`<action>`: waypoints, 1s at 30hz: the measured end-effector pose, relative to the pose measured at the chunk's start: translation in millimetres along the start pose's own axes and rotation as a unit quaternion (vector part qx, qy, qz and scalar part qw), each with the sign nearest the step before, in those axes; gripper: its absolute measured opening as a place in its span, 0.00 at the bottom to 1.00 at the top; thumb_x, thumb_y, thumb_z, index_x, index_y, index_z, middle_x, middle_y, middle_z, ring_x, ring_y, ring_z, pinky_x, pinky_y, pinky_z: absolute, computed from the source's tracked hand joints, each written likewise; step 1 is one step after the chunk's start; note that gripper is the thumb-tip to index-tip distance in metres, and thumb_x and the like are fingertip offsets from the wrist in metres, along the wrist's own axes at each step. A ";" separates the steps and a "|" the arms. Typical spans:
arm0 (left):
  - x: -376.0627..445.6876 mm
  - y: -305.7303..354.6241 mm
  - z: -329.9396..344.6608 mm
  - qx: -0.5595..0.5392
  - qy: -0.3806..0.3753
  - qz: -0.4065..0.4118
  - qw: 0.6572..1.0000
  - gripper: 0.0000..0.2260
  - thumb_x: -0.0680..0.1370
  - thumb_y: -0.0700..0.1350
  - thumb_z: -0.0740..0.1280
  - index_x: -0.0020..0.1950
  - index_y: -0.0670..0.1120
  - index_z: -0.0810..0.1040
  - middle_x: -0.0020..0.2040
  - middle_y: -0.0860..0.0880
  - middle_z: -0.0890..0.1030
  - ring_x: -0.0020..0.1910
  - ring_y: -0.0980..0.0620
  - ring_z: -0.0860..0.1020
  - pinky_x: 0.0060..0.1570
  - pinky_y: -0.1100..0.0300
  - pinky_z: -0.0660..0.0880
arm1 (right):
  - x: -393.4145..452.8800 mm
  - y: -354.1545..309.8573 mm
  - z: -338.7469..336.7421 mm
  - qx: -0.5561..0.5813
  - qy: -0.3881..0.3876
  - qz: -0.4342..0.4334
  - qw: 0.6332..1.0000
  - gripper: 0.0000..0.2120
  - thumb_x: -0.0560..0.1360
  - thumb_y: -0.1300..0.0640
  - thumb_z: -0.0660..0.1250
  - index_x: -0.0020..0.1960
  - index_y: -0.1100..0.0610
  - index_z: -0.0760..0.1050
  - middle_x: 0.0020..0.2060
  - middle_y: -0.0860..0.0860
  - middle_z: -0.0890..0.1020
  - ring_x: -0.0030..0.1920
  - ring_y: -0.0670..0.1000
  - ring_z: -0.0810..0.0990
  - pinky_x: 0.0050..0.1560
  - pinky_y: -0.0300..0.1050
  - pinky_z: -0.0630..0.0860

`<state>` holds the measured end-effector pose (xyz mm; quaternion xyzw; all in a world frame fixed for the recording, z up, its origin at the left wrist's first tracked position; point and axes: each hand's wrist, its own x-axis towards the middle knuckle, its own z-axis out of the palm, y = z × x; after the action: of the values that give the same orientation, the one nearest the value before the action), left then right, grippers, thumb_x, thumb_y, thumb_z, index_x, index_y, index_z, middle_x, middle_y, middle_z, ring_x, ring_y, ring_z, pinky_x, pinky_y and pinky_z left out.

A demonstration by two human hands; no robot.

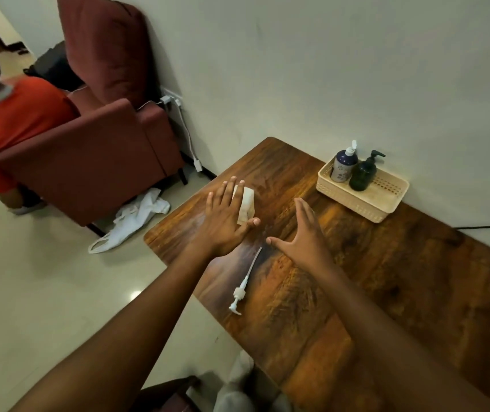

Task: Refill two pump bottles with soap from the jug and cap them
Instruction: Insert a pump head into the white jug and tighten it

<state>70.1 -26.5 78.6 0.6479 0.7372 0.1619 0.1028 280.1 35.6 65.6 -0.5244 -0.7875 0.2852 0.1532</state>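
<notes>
Both my hands spread, empty: left hand (223, 217) on cloth (246, 207), right hand (304, 233) hovering. Bottles (353, 169) at 1 o'clock; grab w/ firm upright grip.

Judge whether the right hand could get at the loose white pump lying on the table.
Probably yes: the right hand hovers open just beyond the loose pump, and nothing lies between them on the bare table.

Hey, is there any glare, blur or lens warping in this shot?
Head view: wide-angle bending tilts the walls and the brown wooden table; a ceiling-light glare spot sits on the glossy cream floor; the left hand looks slightly soft.
</notes>
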 end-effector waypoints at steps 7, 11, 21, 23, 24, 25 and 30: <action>-8.4 -32.7 25.9 -0.024 0.004 -0.018 1.000 0.50 0.75 0.75 0.59 0.86 0.50 0.41 0.86 0.49 0.41 0.85 0.47 0.41 0.82 0.41 0.40 | -4.6 2.8 45.4 -0.063 -0.061 -0.057 0.994 0.48 0.72 0.40 0.75 0.83 0.46 0.51 0.82 0.49 0.54 0.82 0.54 0.55 0.77 0.58 0.64; 5.7 -52.0 41.9 -0.052 0.003 -0.019 0.998 0.54 0.73 0.75 0.62 0.86 0.48 0.40 0.86 0.49 0.40 0.85 0.49 0.41 0.82 0.41 0.41 | 2.1 13.6 77.0 -0.112 -0.102 -0.097 0.984 0.44 0.74 0.46 0.76 0.82 0.44 0.53 0.81 0.49 0.57 0.81 0.52 0.55 0.77 0.54 0.60; 65.2 -99.5 107.9 -0.261 0.002 -0.100 0.960 0.63 0.66 0.74 0.76 0.80 0.66 0.28 0.87 0.50 0.51 0.85 0.48 0.52 0.83 0.38 0.50 | -6.0 35.9 139.2 -0.176 -0.246 -0.184 0.935 0.31 0.79 0.64 0.64 0.77 0.41 0.66 0.78 0.46 0.63 0.79 0.54 0.58 0.76 0.51 0.59; 72.1 -100.3 116.5 -0.260 0.003 -0.120 0.958 0.64 0.65 0.72 0.77 0.79 0.66 0.27 0.87 0.50 0.51 0.85 0.48 0.52 0.83 0.44 0.49 | -4.1 33.6 141.9 -0.205 -0.271 -0.197 0.920 0.30 0.78 0.64 0.64 0.76 0.43 0.68 0.78 0.47 0.64 0.79 0.54 0.56 0.77 0.53 0.57; 74.5 -99.3 118.7 -0.264 0.005 -0.129 0.956 0.64 0.65 0.72 0.77 0.79 0.65 0.27 0.86 0.49 0.53 0.85 0.47 0.54 0.83 0.45 0.51 | -2.8 33.9 144.8 -0.212 -0.283 -0.200 0.914 0.29 0.78 0.63 0.64 0.76 0.44 0.69 0.78 0.48 0.64 0.79 0.54 0.56 0.77 0.54 0.56; 77.2 -98.5 120.8 -0.267 0.008 -0.138 0.954 0.65 0.65 0.71 0.77 0.81 0.63 0.29 0.86 0.48 0.54 0.84 0.46 0.56 0.82 0.46 0.53 | -2.6 35.0 147.9 -0.216 -0.289 -0.203 0.910 0.28 0.78 0.63 0.64 0.75 0.45 0.70 0.77 0.48 0.64 0.78 0.55 0.57 0.77 0.54 0.56; 90.5 -87.2 126.2 -0.302 0.042 -0.200 0.931 0.57 0.68 0.60 0.81 0.85 0.54 0.46 0.80 0.46 0.68 0.76 0.47 0.69 0.71 0.53 0.67 | 1.7 42.7 164.6 -0.223 -0.298 -0.208 0.905 0.24 0.76 0.58 0.67 0.72 0.49 0.74 0.73 0.51 0.69 0.75 0.56 0.62 0.74 0.55 0.59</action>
<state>22.7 66.8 -65.5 0.4174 0.7715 0.3806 0.2928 222.1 2.0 -90.6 -0.2599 -0.9305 0.2070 -0.1542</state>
